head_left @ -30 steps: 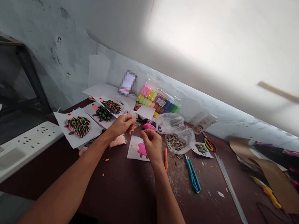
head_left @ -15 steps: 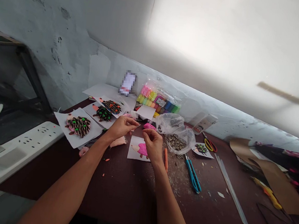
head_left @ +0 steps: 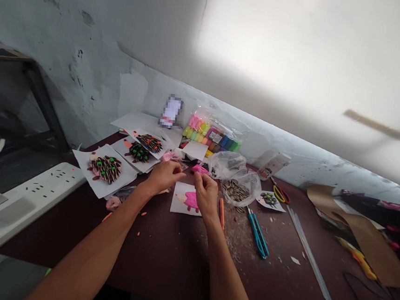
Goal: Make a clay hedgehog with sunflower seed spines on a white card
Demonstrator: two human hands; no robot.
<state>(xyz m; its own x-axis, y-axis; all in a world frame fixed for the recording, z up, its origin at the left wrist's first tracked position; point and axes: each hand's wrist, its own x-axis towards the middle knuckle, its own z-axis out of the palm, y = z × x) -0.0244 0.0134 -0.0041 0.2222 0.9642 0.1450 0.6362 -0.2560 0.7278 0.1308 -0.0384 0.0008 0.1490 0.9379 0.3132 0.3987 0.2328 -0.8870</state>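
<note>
I have the left hand (head_left: 164,177) curled beside the card, fingertips drawn together, and I cannot tell whether it pinches anything. The right hand (head_left: 206,195) has its thumb and fingers pressed together just below a pink clay lump (head_left: 200,169) (touching it or nearly, too small to tell from here). Under the right hand lies a white paper card (head_left: 182,188) bearing a pink clay hedgehog (head_left: 191,199), its long axis running left to right, pale snout pointing left. Further left sit seed-covered hedgehog pictures (head_left: 105,169); to the right, a plastic bag of sunflower seeds (head_left: 234,190).
</note>
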